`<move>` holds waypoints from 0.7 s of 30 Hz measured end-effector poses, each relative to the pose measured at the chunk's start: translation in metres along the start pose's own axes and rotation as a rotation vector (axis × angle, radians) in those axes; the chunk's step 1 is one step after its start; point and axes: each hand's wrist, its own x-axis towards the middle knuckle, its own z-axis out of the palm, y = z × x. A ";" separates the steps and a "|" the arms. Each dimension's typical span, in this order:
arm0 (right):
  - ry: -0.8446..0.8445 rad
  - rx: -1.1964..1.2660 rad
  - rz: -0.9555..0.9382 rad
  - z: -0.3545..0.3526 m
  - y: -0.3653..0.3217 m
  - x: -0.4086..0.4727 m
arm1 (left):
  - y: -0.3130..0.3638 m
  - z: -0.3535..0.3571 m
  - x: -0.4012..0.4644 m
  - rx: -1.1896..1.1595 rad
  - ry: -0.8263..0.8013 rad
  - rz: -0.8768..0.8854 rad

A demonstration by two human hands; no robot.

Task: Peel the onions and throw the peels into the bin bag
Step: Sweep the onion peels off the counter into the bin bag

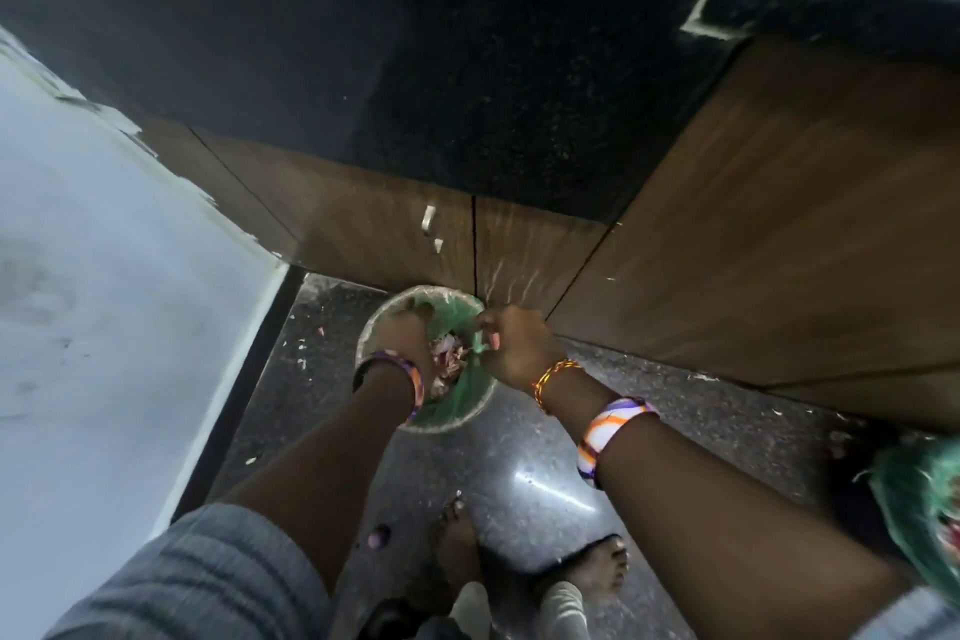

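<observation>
Dark speckled floor (545,478) below wooden cabinets (753,224) | bin bag (457,403) lines a small bin, onion peels (445,358) inside | right hand (511,346) pinches the bag's rim, likely keeping the mouth open | left hand (402,335) reaches in, its grip hidden | stray peel (378,537) lies near the feet.

Dim down here; the dark countertop (467,68) above my hands swallows nearly all light. A hard white glare sits on the polished floor (550,489) just below my right hand (514,346), and the pale wall (104,276) off beyond my left hand (402,343) looks washed out. Wide-angle bending bows the cabinet (753,224) edges, and my sleeve (208,582) near the bottom edge smears into motion blur
</observation>
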 end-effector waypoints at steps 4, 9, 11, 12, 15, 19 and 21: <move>-0.085 -0.089 -0.025 -0.016 0.011 -0.015 | 0.019 -0.004 -0.017 0.410 0.125 -0.035; -0.031 -0.052 -0.008 -0.041 0.030 -0.040 | 0.050 0.007 -0.020 0.599 -0.058 0.152; -0.028 -0.074 0.020 -0.055 0.040 -0.052 | 0.073 0.011 -0.026 0.612 -0.123 0.317; -0.020 -0.075 0.036 -0.064 0.048 -0.060 | 0.090 0.012 -0.032 0.615 -0.162 0.398; 0.025 -0.087 0.078 -0.093 0.070 -0.079 | 0.146 0.013 -0.044 0.628 -0.287 0.543; 0.104 -0.138 0.135 -0.150 0.095 -0.112 | 0.223 0.013 -0.045 0.661 -0.316 0.635; 0.111 -0.153 0.159 -0.183 0.106 -0.134 | 0.261 0.011 -0.049 0.703 -0.320 0.659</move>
